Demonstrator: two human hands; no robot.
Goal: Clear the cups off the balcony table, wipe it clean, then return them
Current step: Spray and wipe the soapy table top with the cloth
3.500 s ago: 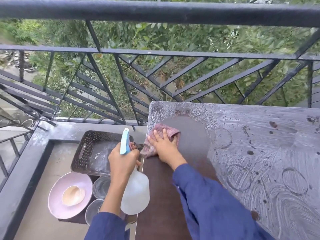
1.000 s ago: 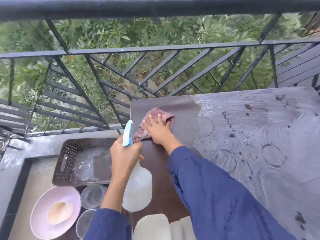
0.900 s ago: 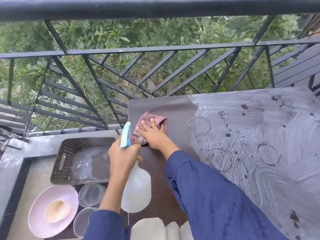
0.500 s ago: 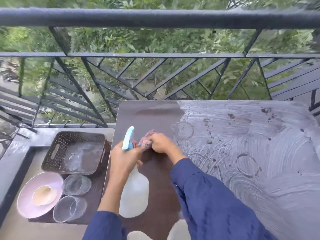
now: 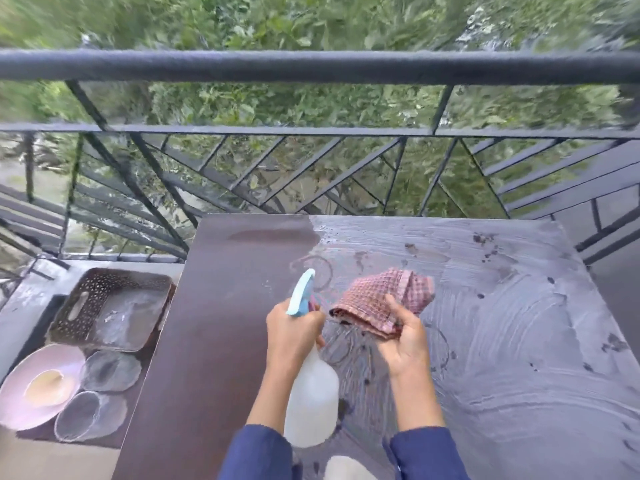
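Note:
The balcony table [image 5: 221, 327] is dark brown and wiped along its left strip; the right part is covered in grey-white smears and ring marks. My left hand [image 5: 292, 329] grips a white spray bottle [image 5: 311, 400] with a light blue nozzle, held over the table. My right hand [image 5: 403, 337] holds a bunched red checked cloth [image 5: 381, 303] lifted just above the smeared surface. Two clear cups [image 5: 110, 370] [image 5: 86, 415] stand on a low surface left of the table.
A pink bowl [image 5: 20, 400] with a beige item inside sits beside the cups. A brown perforated tray [image 5: 110, 306] lies behind them. A black metal railing [image 5: 311, 67] runs along the table's far edge, with greenery beyond it.
My right hand has lifted the cloth off the table's left part and moved right over the smeared area. The left hand with the bottle moved right too. The view shifted.

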